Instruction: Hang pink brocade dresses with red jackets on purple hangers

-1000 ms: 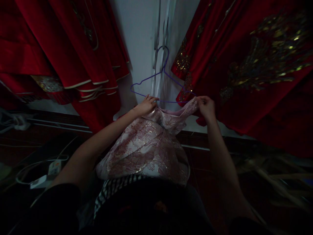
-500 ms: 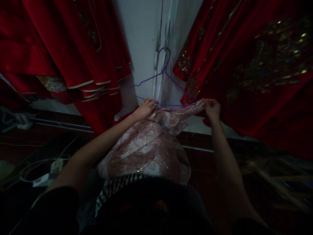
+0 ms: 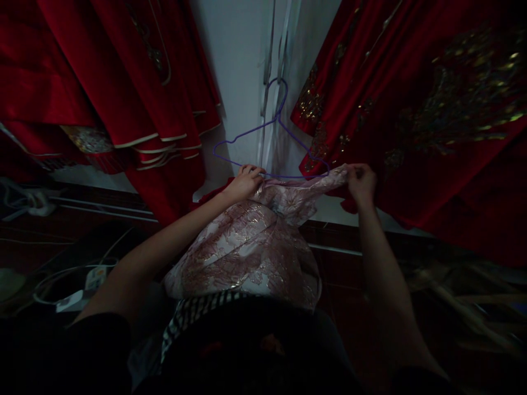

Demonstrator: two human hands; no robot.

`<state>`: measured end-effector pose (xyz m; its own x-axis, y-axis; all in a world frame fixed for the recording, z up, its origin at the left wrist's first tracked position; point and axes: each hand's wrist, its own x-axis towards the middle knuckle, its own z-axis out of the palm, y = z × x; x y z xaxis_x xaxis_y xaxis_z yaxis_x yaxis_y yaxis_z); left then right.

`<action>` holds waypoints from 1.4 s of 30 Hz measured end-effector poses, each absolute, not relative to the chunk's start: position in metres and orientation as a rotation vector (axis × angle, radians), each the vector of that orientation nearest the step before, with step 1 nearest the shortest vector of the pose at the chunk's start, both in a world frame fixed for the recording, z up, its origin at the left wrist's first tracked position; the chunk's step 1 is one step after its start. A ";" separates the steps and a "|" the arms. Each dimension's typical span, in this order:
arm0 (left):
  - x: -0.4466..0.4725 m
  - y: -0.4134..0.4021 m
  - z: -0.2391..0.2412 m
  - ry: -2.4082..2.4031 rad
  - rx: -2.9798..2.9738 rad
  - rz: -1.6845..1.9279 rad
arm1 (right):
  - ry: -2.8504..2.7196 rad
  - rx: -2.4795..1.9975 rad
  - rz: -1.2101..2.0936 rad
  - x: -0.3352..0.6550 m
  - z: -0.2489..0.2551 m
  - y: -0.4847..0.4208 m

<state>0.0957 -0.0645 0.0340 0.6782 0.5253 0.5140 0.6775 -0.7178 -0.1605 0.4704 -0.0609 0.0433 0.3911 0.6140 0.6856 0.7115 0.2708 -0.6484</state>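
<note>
A pink brocade dress [image 3: 263, 247] with a metallic floral pattern lies across my lap, its upper edge raised toward a purple hanger [image 3: 257, 129]. The hanger's hook is at the white door ahead, and its bottom bar runs along the dress's top edge. My left hand [image 3: 247, 182] is closed on that edge near the hanger's bar, fingers curled over the cloth. At the right end, my right hand [image 3: 362, 182] pinches a narrow part of the dress and holds it stretched outward. Whether the hanger's right end sits inside the cloth I cannot tell.
Red garments with pale trim [image 3: 156, 109] hang on the left. Red cloth with gold sequins [image 3: 453, 99] hangs on the right. A white door [image 3: 239, 66] stands between them. On the lower left are a power strip [image 3: 95, 278] and cables.
My right hand has shifted slightly right and up, drawing the dress's end a bit tauter. The hanger has slid a little left. My left hand stays nearly in place.
</note>
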 end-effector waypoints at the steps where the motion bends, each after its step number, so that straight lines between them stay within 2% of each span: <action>1: 0.096 -0.065 0.034 -0.952 -2.551 -0.631 | -1.283 -1.419 -0.099 0.474 0.042 -0.062; 9: 0.098 -0.065 0.034 -0.975 -2.580 -0.676 | -1.337 -1.363 -0.094 0.464 0.053 -0.060; 15: 0.125 -0.066 0.029 -1.079 -2.611 -0.870 | -1.496 -1.270 -0.126 0.412 0.082 -0.048; 19: 0.134 -0.066 0.033 -1.115 -2.611 -0.995 | -1.517 -1.235 -0.105 0.389 0.081 -0.034; 23: 0.103 -0.053 0.045 -1.139 -2.570 -1.193 | -1.505 -1.221 -0.115 0.386 0.074 -0.029; 27: 0.035 -0.033 0.049 -1.530 -2.186 -1.305 | -1.510 -1.203 -0.160 0.390 0.077 -0.033; 32: -0.034 -0.019 0.023 -1.901 -2.025 -1.115 | -1.535 -1.171 -0.130 0.393 0.081 -0.034; 36: -0.039 -0.017 0.008 -1.969 -1.977 -1.146 | -1.530 -1.129 -0.118 0.393 0.080 -0.032; 42: -0.030 -0.008 0.024 -1.891 -1.976 -1.218 | -1.545 -1.114 -0.119 0.396 0.082 -0.031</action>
<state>-0.0299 -0.0083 0.0240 -0.1226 0.7694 0.6269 0.8891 -0.1954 0.4138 0.3962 -0.0307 0.0819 0.1220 0.5701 0.8125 0.6880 0.5414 -0.4832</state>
